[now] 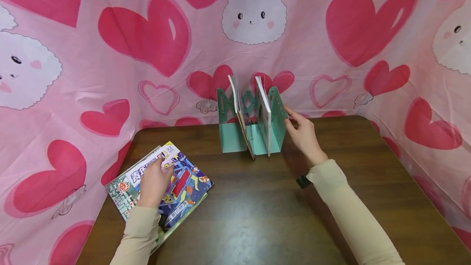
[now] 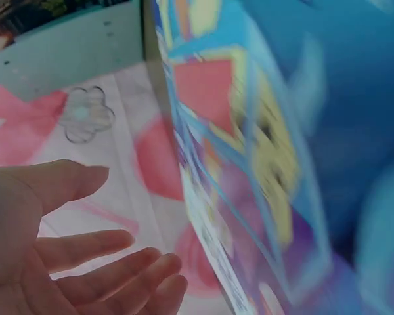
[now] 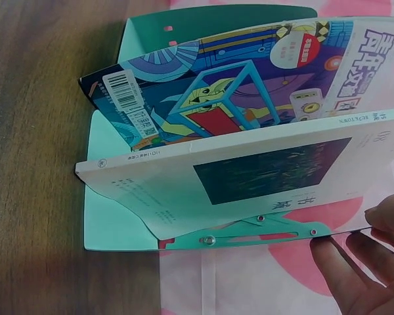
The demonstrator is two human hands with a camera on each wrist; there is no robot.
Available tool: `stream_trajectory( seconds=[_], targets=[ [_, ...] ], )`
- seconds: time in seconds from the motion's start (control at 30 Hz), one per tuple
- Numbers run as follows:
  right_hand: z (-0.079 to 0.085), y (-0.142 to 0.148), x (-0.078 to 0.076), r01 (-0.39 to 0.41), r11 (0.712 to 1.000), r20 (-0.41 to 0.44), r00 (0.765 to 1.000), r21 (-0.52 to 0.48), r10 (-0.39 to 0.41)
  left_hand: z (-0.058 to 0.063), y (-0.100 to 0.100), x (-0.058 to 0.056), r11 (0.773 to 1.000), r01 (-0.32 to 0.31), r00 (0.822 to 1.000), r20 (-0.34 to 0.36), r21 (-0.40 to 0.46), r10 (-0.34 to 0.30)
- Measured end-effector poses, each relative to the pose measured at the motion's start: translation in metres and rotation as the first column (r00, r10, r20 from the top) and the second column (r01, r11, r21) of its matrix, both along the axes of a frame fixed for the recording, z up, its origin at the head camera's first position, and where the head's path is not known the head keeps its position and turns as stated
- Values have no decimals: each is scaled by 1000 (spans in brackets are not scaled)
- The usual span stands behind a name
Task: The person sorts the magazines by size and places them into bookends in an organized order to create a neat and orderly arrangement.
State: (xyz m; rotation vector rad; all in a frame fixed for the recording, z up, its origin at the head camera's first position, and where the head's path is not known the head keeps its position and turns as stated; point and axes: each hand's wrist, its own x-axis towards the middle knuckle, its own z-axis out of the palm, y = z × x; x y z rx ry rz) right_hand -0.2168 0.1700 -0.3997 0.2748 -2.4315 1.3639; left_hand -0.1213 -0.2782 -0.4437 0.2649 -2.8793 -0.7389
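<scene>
A teal expanding book stand stands at the back of the table. Inside it, a colourful magazine leans beside an upright white book. My right hand pinches the edge of the stand's right end plate, thumb on one side and fingers on the other in the right wrist view. At the left, my left hand is over a blue illustrated magazine, the top one of a fanned pile. Its fingers are spread and relaxed in the left wrist view, beside the blurred magazine cover.
A green-and-white cover sticks out on the pile's left side. The dark wooden table runs back to a pink cloth with hearts and rabbits, which hangs close behind the stand. A black band is at the right wrist.
</scene>
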Motion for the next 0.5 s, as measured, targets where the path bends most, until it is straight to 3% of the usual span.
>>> stream_trajectory(
  seconds=[0.2, 0.5],
  targets=[
    [0, 0, -1, -3, 1000, -14, 1000, -5, 3, 1, -22, 10, 998, -30, 993, 114, -64, 37],
    [-2, 1, 0, 5, 1000, -18, 1000, -17, -5, -9, -44, 24, 990, -65, 981, 172, -125, 86]
  ],
)
